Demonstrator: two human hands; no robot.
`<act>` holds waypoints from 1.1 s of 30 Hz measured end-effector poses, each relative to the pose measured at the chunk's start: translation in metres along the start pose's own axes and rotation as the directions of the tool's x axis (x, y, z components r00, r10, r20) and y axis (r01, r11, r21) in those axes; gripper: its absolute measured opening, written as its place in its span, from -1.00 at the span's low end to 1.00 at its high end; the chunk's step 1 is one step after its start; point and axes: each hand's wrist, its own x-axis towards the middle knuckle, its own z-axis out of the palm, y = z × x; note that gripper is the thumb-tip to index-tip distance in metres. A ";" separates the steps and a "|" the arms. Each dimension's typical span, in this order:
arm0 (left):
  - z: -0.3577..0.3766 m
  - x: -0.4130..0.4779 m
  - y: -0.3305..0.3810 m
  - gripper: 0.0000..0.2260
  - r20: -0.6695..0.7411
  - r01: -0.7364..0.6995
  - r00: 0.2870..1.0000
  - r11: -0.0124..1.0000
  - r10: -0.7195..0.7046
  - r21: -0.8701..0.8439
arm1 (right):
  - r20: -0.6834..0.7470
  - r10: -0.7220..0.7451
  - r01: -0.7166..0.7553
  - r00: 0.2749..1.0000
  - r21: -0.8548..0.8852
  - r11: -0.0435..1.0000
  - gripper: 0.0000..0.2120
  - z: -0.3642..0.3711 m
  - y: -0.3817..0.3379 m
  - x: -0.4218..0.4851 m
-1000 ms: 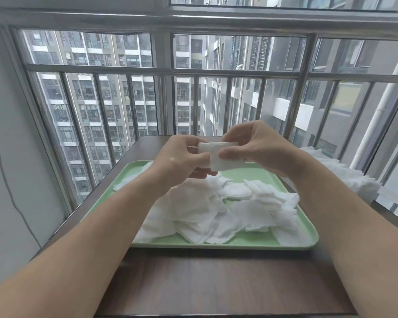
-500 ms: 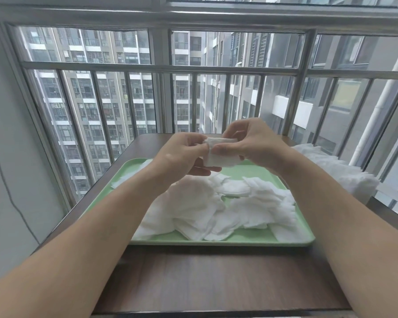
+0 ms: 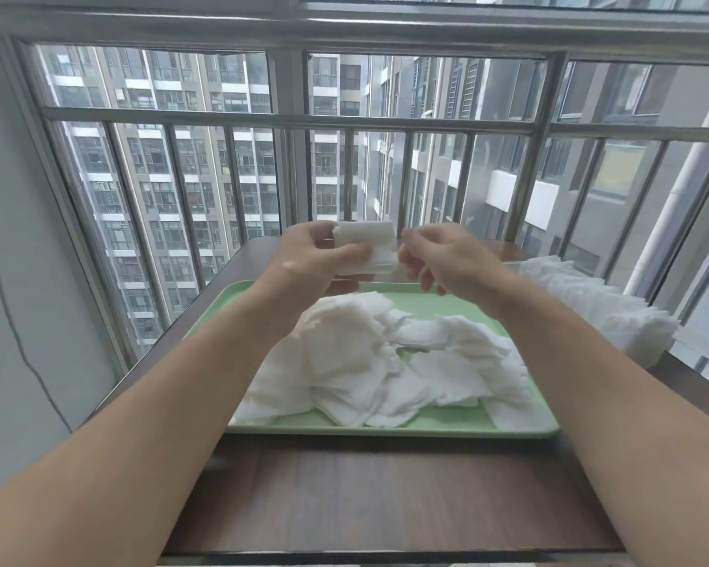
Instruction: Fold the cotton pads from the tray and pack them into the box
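White cotton, folded small, sits pinched in the left hand (image 3: 318, 255): the pad (image 3: 367, 247) is raised above the tray (image 3: 406, 429), probably so its edges can be squared in clear air. The right hand (image 3: 447, 259) hangs just beside the pad with fingers loosely parted, gripping nothing; whether a fingertip touches the cotton I cannot tell. Loose pads (image 3: 385, 362) are heaped on the tray, within easy reach. Right of the tray stands a stack (image 3: 598, 308) of folded pads, seemingly in the box, whose walls are hard to make out.
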 end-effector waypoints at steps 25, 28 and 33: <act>-0.004 0.011 -0.011 -0.76 -0.191 0.079 0.978 0.997 -0.079 -0.012 | 0.161 -0.060 -0.056 0.985 0.631 0.774 -0.55 -0.014 -0.006 -0.006; 0.000 0.008 -0.010 -0.77 -0.129 0.100 0.986 0.994 -0.104 -0.039 | 0.192 -0.132 -0.046 0.973 0.716 0.697 -0.48 -0.014 -0.007 -0.008; 0.005 0.006 -0.012 -0.75 -0.041 0.084 0.996 0.996 -0.085 -0.026 | 0.202 -0.191 -0.037 0.961 0.774 0.633 -0.43 -0.015 -0.006 -0.007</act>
